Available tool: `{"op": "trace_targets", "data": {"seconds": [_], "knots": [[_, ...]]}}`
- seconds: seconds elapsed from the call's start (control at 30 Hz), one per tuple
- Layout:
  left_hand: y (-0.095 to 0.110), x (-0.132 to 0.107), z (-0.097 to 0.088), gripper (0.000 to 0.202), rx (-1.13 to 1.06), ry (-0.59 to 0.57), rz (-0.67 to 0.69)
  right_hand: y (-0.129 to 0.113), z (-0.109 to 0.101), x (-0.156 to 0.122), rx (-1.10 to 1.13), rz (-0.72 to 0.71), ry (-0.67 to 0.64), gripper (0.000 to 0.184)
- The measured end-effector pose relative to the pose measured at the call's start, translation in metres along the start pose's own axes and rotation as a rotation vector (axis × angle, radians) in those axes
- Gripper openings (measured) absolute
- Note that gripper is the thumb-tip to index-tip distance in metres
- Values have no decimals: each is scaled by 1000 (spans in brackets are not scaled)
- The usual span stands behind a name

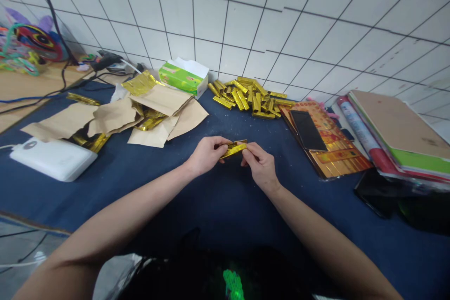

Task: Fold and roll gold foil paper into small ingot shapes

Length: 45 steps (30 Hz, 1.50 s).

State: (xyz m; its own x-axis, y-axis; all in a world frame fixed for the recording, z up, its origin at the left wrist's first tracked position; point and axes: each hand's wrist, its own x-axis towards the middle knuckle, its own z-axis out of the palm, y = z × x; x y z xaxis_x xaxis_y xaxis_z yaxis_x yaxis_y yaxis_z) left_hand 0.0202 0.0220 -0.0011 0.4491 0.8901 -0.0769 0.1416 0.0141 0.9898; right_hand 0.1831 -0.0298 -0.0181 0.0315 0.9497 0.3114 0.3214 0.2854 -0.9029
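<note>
Left hand (208,155) and right hand (260,165) both pinching 1 gold foil piece (234,150), left end kinda hidden by fingers. Black thing (422,206) far right's too murky to ID.

Gold foil piece (235,150), dk blue cloth (225,201), wht tiles (211,16) w/ blk grid, grn-&-wht box (181,78)

Left of the left hand (206,156), a white power bank (52,159) is laid; beyond that hand, what is probably a green tissue box (178,77) is seen.
</note>
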Motion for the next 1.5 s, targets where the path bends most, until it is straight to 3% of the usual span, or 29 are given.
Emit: {"op": "trace_targets", "data": {"seconds": [0.13, 0.3, 0.57, 0.77, 0.9, 1.23, 1.5], "knots": [[-1, 0, 0, 21, 0, 20, -7, 0, 0, -2, -48, -41, 6, 24], [-3, -1, -2, 25, 151, -1, 23, 2, 0, -4, -80, -65, -20, 32], [0, -2, -1, 26, 209, 37, 20, 0, -1, -2, -188, -106, -18, 17], [1, -3, 1, 26, 235, 73, 29, -2, 0, 0, -89, 61, -66, 32], [1, -5, 2, 27, 279, 103, 82, 3, 1, 2, 38, 155, -44, 29], [4, -15, 12, 27, 471, 110, 276, 7, 11, 2, 386, 325, 193, 13], [3, -16, 13, 29, 505, 140, 296, 3, 8, 4, 385, 432, 146, 20]]}}
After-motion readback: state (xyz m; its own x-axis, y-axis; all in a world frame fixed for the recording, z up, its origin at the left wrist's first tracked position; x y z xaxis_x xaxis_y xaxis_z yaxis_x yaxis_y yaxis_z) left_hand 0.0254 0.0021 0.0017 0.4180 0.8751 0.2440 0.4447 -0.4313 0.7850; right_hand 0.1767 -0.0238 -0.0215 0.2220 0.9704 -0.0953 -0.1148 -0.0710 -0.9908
